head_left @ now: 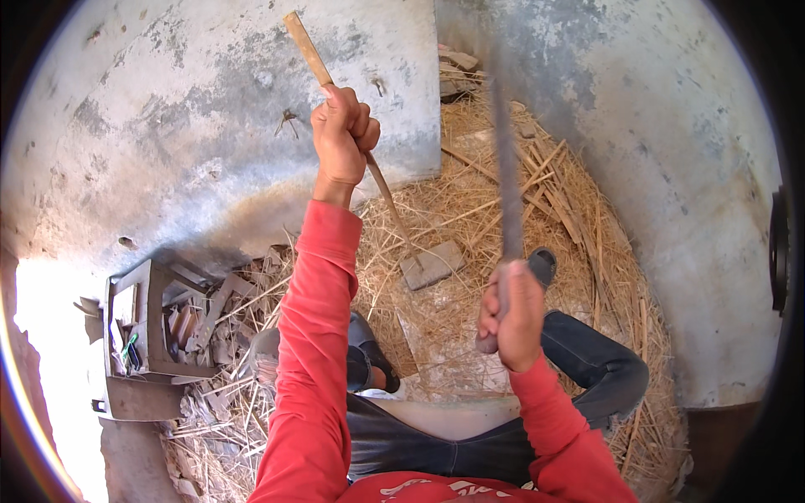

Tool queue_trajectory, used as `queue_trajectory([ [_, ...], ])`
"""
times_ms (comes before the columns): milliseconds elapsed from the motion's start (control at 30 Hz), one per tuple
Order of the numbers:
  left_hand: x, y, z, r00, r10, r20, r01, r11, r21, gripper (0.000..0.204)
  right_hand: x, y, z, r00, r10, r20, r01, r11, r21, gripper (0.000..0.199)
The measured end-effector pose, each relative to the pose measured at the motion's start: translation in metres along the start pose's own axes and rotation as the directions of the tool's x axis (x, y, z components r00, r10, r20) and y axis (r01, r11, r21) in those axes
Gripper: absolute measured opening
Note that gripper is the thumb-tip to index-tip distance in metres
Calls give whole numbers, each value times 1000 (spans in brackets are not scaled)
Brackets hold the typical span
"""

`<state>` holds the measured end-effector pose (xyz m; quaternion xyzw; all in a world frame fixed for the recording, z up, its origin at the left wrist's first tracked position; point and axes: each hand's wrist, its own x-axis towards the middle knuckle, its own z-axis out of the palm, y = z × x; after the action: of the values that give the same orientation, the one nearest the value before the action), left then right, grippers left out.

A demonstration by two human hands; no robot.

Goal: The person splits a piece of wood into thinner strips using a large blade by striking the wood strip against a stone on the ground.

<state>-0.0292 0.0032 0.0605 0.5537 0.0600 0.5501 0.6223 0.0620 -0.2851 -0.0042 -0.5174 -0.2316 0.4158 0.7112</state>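
Note:
My left hand [344,138] is closed round the upper part of a slim bamboo strip [387,195], whose top pokes out above my fist. The strip slants down to the right, and its lower end meets a flat grey block [439,270] on the floor. In my right hand [521,315] is the handle of a long dark machete [507,168], its blade pointing up. Motion blurs the blade, most of all toward its tip. A gap separates the blade from the strip.
Straw-like shavings [470,327] cover the floor between my legs. Long split strips [563,210] lie along the right wall. At left, a wooden frame box [155,327] stands beside scrap wood. My shoes [369,352] flank the block; pale walls [218,109] rise close behind.

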Motion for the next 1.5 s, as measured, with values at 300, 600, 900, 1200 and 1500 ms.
queue_trajectory([
  [300,5,-11,20,995,101,-28,-100,995,17,57,-34,77,16,989,112,93,-110,994,-30,41],
  [600,2,-3,-11,984,120,-134,-123,992,-10,56,-7,27,-4,986,163,22,-163,986,-31,40],
  [900,2,0,-9,986,121,-114,-115,992,52,56,-4,83,2,936,-344,82,351,929,-116,47],
  [1200,-4,7,-20,981,127,-148,-128,992,9,56,-29,248,-96,903,410,-130,-423,791,-443,41],
  [1500,-12,-1,1,977,161,-143,-155,987,49,56,5,106,21,984,-36,176,87,953,-292,40],
])
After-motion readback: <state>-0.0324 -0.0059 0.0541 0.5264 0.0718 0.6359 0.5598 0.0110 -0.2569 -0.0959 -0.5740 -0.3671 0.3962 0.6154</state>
